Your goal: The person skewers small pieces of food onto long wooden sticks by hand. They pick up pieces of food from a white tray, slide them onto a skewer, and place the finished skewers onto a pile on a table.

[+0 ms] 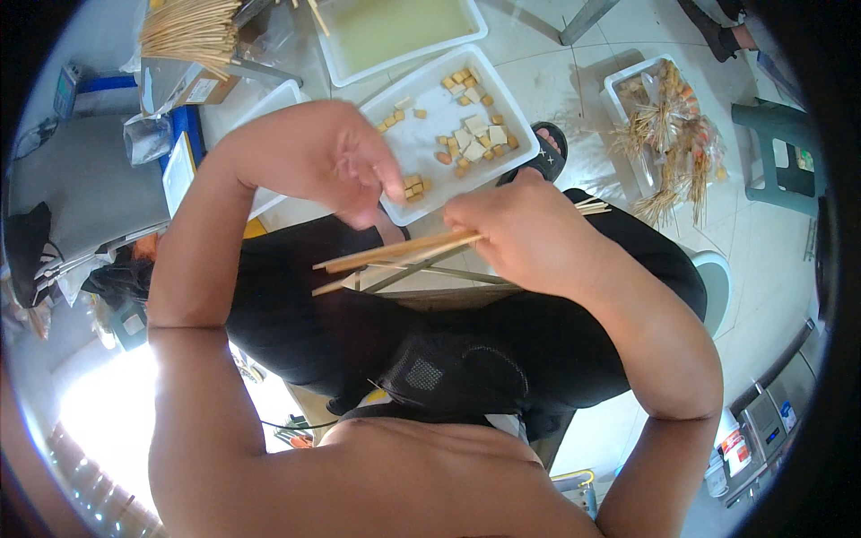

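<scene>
Several thin wooden skewers [397,253] pass through my right hand [528,232], which is closed around them above my lap; their ends stick out on both sides of the fist. My left hand [336,161] is blurred, bent at the wrist, over the near left side of a white plastic tray [430,214]. Whether it holds anything cannot be made out. In the tray lie small tan cubes [414,187] that look like fried tofu, in separate groups, and paler square pieces [474,149] near its right side. One small brown oval piece [444,158] lies among them.
A second white tray [481,30] with pale greenish liquid stands beyond. At the upper left a thick bundle of skewers [185,33] rests above a cardboard box [215,91]. To the right are a container of bagged skewered food [662,128] and a green plastic stool [773,155].
</scene>
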Action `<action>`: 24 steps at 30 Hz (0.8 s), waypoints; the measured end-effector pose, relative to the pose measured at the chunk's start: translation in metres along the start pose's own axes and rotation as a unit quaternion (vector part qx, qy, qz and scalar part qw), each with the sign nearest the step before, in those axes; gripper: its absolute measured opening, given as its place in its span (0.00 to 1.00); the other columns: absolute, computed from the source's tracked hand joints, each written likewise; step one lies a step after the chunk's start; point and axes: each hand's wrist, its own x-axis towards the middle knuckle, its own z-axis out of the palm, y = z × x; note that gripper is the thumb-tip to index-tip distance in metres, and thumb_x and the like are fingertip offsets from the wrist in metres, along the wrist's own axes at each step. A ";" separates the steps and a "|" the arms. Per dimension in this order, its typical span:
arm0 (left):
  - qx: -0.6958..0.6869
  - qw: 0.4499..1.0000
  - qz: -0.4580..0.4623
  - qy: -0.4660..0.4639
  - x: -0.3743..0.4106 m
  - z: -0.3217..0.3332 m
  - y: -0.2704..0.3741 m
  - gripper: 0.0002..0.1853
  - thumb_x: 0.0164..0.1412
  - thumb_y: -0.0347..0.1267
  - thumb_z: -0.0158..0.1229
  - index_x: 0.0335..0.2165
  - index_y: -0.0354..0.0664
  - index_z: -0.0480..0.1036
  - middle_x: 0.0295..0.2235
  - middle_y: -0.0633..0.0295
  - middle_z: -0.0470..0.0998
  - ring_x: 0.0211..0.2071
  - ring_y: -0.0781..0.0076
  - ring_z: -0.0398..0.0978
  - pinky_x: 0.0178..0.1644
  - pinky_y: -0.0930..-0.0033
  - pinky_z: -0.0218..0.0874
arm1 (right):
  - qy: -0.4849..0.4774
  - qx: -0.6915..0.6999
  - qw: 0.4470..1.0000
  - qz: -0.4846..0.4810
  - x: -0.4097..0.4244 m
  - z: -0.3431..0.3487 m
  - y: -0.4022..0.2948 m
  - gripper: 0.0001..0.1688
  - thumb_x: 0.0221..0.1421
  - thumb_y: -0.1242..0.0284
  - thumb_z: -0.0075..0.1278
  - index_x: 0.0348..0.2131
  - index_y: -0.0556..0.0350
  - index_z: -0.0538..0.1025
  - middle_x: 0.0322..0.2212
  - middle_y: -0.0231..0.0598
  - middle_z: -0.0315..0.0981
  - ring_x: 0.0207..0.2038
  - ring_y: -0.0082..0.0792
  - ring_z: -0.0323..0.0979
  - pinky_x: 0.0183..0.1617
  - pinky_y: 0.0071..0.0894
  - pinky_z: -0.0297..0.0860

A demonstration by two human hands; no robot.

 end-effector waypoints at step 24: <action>0.257 0.929 -0.025 0.265 0.354 0.012 -0.277 0.19 0.43 0.21 0.61 0.37 0.44 0.69 0.43 0.51 0.69 0.40 0.45 0.71 0.44 0.51 0.67 | -0.225 0.018 0.958 0.179 0.004 -0.070 0.051 0.07 0.50 0.75 0.48 0.30 0.60 0.73 0.17 0.45 0.75 0.23 0.43 0.78 0.24 0.38 0.72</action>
